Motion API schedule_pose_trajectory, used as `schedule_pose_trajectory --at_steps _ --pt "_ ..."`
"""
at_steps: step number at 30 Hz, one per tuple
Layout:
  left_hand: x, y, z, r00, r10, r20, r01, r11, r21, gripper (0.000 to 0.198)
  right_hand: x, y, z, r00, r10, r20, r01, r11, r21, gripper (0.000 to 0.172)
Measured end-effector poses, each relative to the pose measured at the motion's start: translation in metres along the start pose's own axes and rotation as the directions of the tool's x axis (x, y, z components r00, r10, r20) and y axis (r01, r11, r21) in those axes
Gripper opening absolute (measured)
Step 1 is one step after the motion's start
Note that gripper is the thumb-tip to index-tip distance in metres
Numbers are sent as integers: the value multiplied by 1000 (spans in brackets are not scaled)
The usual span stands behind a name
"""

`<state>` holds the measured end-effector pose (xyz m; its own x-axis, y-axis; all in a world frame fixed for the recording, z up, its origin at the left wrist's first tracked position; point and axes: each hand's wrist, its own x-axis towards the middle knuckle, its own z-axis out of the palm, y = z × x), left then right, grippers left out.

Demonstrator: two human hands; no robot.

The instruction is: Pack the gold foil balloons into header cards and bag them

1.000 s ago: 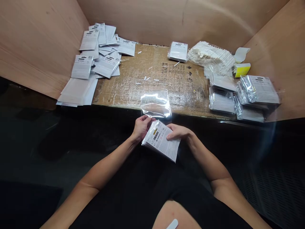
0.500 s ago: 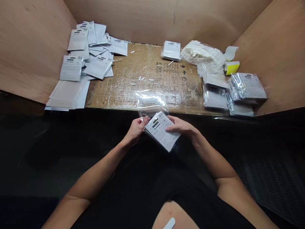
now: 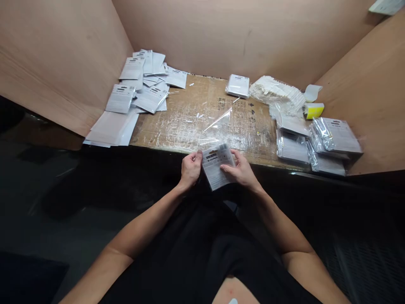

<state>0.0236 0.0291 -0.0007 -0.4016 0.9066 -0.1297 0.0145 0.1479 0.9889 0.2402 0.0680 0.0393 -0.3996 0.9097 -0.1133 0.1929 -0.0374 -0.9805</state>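
Observation:
My right hand (image 3: 242, 172) grips a stack of white printed cards (image 3: 217, 171) with a hang hole at the top, thumb across the face and fingers behind. Clear plastic film, apparently a bag (image 3: 210, 134), sticks up past the cards' top edge towards the table. At the cards' left edge my left hand (image 3: 191, 169) is closed in a pinch on the bag's side. How far the cards sit inside the bag I cannot tell. Both hands are just in front of the table's near edge.
Loose printed packets (image 3: 152, 98) are heaped at the left above flat sheets (image 3: 106, 128). Bagged stacks (image 3: 338, 135), white strips in plastic (image 3: 278, 95) and a yellow item (image 3: 314, 111) lie right. One bagged stack (image 3: 238, 85) sits at the back. Wooden walls enclose the cardboard-covered table (image 3: 158, 131).
The card stack has turned more upright, and the bag's free end now points up and to the right. My left hand has turned upward along the stack's side. The whole view has shifted.

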Motion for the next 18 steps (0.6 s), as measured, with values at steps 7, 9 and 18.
schedule_pose_trajectory --at_steps 7,9,18 --pt "41 26 16 961 236 -141 -219 967 130 53 50 -10 15 956 -190 -224 174 981 -90 59" --pt "52 28 16 951 291 -106 -280 954 106 52 68 -16 15 941 -232 -245 236 972 -14 57" --pt "128 61 -16 797 534 283 -467 841 -273 81 137 -12 -1 908 -378 -181 417 859 297 74"
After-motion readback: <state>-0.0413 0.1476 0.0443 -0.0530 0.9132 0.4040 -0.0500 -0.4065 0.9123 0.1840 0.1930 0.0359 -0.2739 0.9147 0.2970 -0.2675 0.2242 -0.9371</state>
